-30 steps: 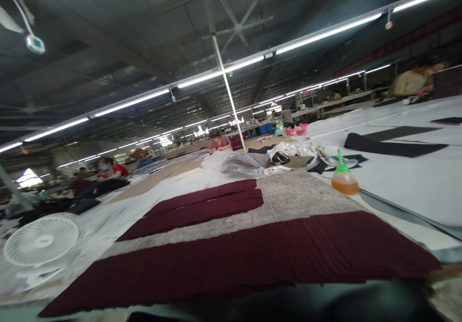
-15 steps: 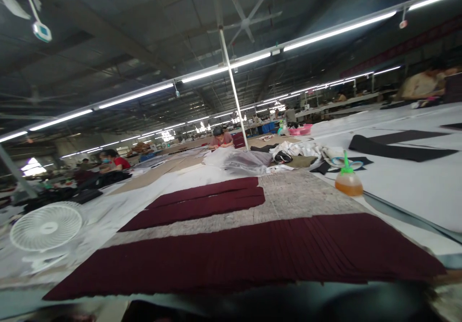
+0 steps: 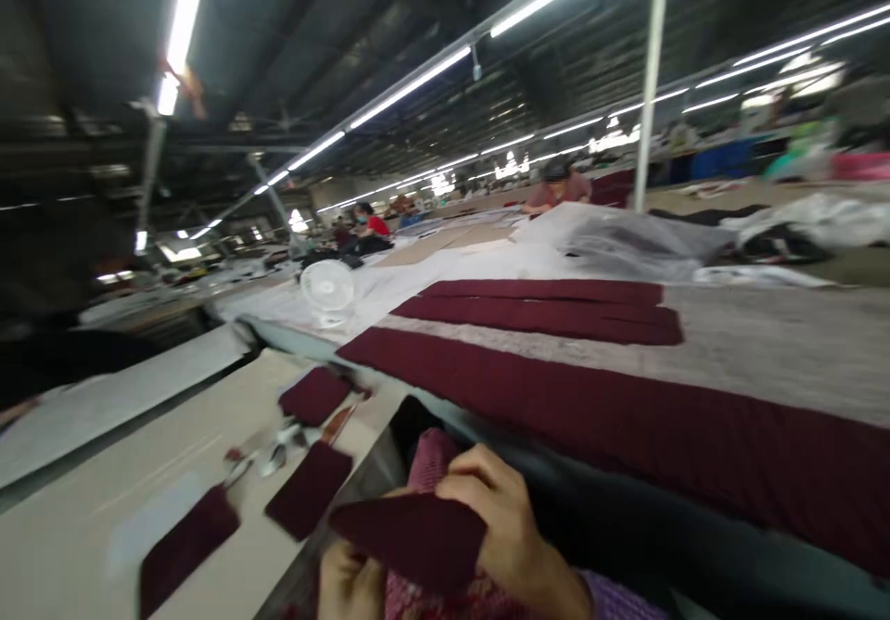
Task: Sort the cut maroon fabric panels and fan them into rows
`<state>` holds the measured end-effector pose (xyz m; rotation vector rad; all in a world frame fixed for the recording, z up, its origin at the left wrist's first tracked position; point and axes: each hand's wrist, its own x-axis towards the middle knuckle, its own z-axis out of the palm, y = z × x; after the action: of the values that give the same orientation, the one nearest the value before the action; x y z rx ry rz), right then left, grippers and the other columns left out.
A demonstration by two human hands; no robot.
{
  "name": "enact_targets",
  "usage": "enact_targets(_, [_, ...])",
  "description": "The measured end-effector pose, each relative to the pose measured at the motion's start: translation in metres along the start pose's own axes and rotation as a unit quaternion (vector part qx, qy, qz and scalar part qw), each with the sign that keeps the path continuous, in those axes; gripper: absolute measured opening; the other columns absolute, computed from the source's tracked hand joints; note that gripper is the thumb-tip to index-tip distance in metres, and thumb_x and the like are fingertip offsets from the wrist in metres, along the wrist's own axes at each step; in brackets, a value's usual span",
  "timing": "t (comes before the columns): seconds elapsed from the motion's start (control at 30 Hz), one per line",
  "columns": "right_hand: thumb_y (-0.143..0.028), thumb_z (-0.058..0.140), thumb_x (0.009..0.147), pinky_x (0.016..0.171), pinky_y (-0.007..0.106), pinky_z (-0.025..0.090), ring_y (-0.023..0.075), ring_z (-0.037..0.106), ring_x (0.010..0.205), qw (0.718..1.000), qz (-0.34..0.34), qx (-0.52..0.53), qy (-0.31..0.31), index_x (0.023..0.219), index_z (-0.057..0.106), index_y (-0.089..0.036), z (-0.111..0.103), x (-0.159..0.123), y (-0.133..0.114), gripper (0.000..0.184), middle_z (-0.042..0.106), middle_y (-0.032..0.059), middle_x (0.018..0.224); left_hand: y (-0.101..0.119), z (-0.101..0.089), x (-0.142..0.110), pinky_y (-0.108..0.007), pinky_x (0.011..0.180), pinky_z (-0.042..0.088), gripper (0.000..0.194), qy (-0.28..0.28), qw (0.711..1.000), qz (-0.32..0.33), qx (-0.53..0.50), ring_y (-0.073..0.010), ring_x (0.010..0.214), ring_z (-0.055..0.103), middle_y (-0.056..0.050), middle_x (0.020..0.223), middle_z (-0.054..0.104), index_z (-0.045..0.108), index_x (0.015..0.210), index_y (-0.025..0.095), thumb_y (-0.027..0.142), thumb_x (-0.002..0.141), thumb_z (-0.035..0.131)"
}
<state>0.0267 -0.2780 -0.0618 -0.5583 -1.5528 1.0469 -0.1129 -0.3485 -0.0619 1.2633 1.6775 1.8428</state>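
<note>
A small maroon fabric piece [image 3: 417, 538] is held between my two hands, low in the middle of the head view. My right hand [image 3: 502, 513] grips its right edge, with fingers bent over the top. At its lower left edge, my left hand [image 3: 351, 585] has its fingers closed on the same piece, partly cut off by the frame. Left of my hands, similar maroon pieces [image 3: 311, 490] lie apart on a cream table [image 3: 229, 435]. White and orange small items [image 3: 278, 449] among them are too blurred to name.
A long table to the right carries maroon fabric strips [image 3: 612, 407] and clear plastic sheeting [image 3: 618, 235]. A white fan [image 3: 328, 288] stands on its far left part. A pale pole [image 3: 652, 82] rises behind. People [image 3: 556, 186] sit farther back.
The view has swung left and down, bringing the cream table into sight. Both hands now show with a maroon piece between them. The oil bottle has left the view.
</note>
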Motion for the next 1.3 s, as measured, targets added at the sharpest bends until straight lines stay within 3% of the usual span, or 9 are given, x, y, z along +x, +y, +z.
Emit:
enact_targets(0.13, [-0.029,0.060,0.094,0.069,0.025,0.054,0.0181,0.066,0.080,0.998,0.046,0.031,-0.040,0.090,0.068,-0.019,0.000,0.000,-0.001,0.013,0.069,0.0037,0.085,0.012,-0.005,0.003,-0.033,0.080,0.057,0.023,-0.023,0.988,0.140,0.066,-0.0251,0.086,0.072,-0.008,0.092,0.080,0.082,0.096,0.022,0.037,0.088,0.067])
enact_targets(0.3, [-0.029,0.068,0.084,0.067,0.025,0.052,0.0172,0.062,0.071,0.998,0.027,0.012,-0.056,0.078,0.067,-0.020,0.002,-0.001,-0.001,0.011,0.066,0.0023,0.078,0.013,-0.005,0.002,-0.028,0.073,0.058,0.035,-0.021,0.999,-0.033,0.012,-0.0240,0.081,0.074,-0.009,0.087,0.080,0.081,0.100,0.018,0.047,0.088,0.065])
enact_targets(0.5, [-0.029,0.057,0.092,0.069,0.023,0.056,0.0169,0.067,0.074,0.991,0.057,0.005,-0.118,0.089,0.067,-0.019,0.008,-0.005,0.003,0.014,0.069,0.0021,0.080,-0.002,-0.022,-0.002,-0.026,0.069,0.056,0.029,-0.029,0.993,0.076,0.080,-0.0220,0.074,0.072,-0.008,0.084,0.079,0.082,0.089,0.020,0.045,0.084,0.069])
enact_targets(0.63, [-0.025,0.056,0.089,0.077,0.027,0.057,0.0201,0.070,0.084,0.989,0.042,-0.003,-0.144,0.100,0.070,-0.019,0.010,-0.010,0.003,0.019,0.072,0.0063,0.092,-0.005,-0.024,-0.007,-0.028,0.067,0.059,0.036,0.079,0.994,-0.002,0.076,-0.0242,0.070,0.074,-0.007,0.077,0.079,0.082,0.081,0.018,0.050,0.086,0.067])
enact_targets(0.7, [-0.031,0.057,0.091,0.082,0.031,0.059,0.0223,0.071,0.092,0.986,0.101,0.012,-0.129,0.110,0.069,-0.020,0.011,-0.010,0.004,0.025,0.074,0.0079,0.100,-0.003,-0.022,-0.010,-0.029,0.075,0.060,0.033,0.135,0.987,0.027,0.079,-0.0256,0.079,0.075,-0.007,0.084,0.081,0.082,0.084,0.020,0.050,0.085,0.068])
enact_targets(0.8, [-0.036,0.062,0.090,0.080,0.032,0.060,0.0228,0.071,0.086,0.985,0.111,-0.005,-0.135,0.102,0.072,-0.021,0.013,-0.010,0.010,0.022,0.075,0.0066,0.092,-0.001,-0.021,-0.011,-0.029,0.076,0.059,0.028,0.136,0.981,0.106,0.091,-0.0243,0.079,0.075,-0.007,0.086,0.081,0.082,0.084,0.023,0.049,0.083,0.071])
enact_targets(1.1, [-0.035,0.061,0.092,0.077,0.029,0.059,0.0233,0.072,0.082,0.990,0.030,-0.058,-0.122,0.094,0.074,-0.018,0.015,-0.012,0.023,0.022,0.076,0.0088,0.090,-0.007,-0.024,-0.010,-0.028,0.055,0.053,0.049,0.155,0.979,-0.051,0.122,-0.0235,0.058,0.067,-0.005,0.063,0.075,0.079,0.070,0.016,0.064,0.073,0.073])
enact_targets(1.2, [-0.034,0.069,0.088,0.082,0.031,0.060,0.0250,0.073,0.089,0.991,0.038,-0.040,-0.121,0.102,0.074,-0.018,0.016,-0.013,0.024,0.022,0.077,0.0084,0.095,-0.001,-0.022,-0.012,-0.027,0.064,0.056,0.039,0.143,0.982,0.009,0.122,-0.0241,0.067,0.072,-0.006,0.075,0.079,0.082,0.079,0.019,0.057,0.078,0.073])
enact_targets(1.3, [-0.026,0.069,0.089,0.067,0.025,0.060,0.0210,0.072,0.073,0.994,0.004,-0.042,-0.100,0.095,0.073,-0.019,0.018,-0.014,0.028,0.010,0.075,0.0039,0.081,0.004,-0.018,-0.014,-0.027,0.072,0.057,0.026,0.102,0.981,0.129,0.100,-0.0229,0.076,0.074,-0.006,0.086,0.081,0.083,0.088,0.025,0.047,0.083,0.071])
